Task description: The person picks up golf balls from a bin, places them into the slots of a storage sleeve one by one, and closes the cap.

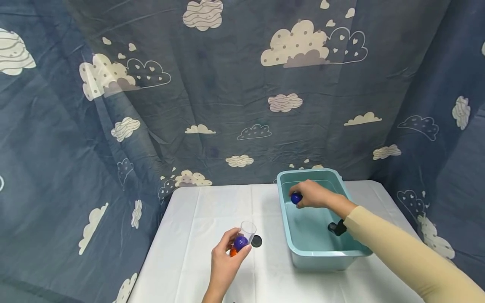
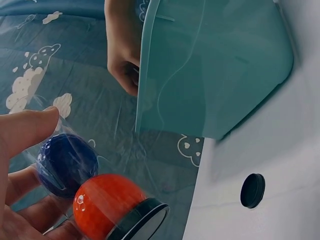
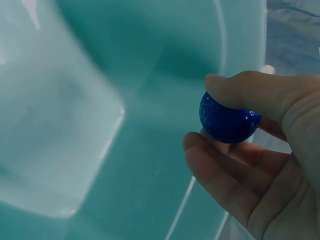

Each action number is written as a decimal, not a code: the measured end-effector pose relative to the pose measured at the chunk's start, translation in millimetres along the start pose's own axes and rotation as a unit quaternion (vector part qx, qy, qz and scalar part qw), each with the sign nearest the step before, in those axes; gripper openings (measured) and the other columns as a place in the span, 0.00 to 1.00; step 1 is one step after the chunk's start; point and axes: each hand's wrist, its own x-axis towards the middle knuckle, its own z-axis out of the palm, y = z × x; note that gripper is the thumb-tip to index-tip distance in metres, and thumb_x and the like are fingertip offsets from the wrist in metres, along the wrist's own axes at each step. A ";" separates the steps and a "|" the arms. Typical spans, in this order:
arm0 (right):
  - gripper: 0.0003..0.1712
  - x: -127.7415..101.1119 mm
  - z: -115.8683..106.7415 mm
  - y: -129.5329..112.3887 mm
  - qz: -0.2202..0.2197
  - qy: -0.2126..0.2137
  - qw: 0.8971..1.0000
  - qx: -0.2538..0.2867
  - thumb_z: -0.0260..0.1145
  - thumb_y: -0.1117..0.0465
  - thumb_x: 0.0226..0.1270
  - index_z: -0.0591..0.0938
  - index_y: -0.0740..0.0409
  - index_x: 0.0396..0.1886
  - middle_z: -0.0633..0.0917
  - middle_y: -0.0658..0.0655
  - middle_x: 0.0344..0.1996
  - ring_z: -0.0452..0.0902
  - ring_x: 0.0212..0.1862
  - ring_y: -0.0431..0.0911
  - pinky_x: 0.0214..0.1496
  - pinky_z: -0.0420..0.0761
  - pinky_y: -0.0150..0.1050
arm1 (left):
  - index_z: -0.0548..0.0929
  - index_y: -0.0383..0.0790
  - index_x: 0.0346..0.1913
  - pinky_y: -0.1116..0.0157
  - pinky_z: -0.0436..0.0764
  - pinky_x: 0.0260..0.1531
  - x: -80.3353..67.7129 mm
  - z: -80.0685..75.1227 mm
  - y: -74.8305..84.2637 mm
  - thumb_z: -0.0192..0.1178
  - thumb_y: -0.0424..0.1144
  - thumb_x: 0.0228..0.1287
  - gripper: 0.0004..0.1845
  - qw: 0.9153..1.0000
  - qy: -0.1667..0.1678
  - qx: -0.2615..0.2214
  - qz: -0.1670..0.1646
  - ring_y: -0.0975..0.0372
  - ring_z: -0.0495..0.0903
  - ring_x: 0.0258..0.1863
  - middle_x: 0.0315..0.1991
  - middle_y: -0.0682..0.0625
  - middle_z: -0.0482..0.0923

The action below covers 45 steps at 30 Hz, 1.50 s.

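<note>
My left hand point(image 1: 223, 263) grips a clear plastic tube point(image 1: 248, 227) with fingers and thumb around its wall. Inside the tube are a blue-purple golf ball point(image 2: 67, 165) and, beside it, an orange ball point(image 2: 107, 205). A black cap point(image 2: 142, 220) closes the tube's end by the orange ball; the other end is uncapped. Over the teal tub point(image 1: 308, 229), my right hand point(image 1: 313, 194) pinches a dark blue golf ball point(image 3: 227, 120) between thumb and fingers, within the rim in the head view.
A round black lid point(image 1: 256, 241) lies on the white-covered table point(image 1: 204, 240), just right of the tube. Small black objects point(image 1: 337, 228) lie in the tub, near the right forearm. A dark cloud-patterned cloth point(image 1: 227, 84) hangs behind and at both sides.
</note>
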 end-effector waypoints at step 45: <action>0.27 -70.0 22.3 -122.7 -0.063 0.134 0.936 0.320 0.80 0.52 0.56 0.83 0.40 0.56 0.84 0.46 0.49 0.84 0.42 0.46 0.41 0.85 0.36 | 0.84 0.57 0.56 0.63 0.82 0.42 2.0 19.5 4.9 0.78 0.50 0.52 0.26 1.000 -0.020 -0.005 0.013 0.63 0.82 0.38 0.43 0.61 0.85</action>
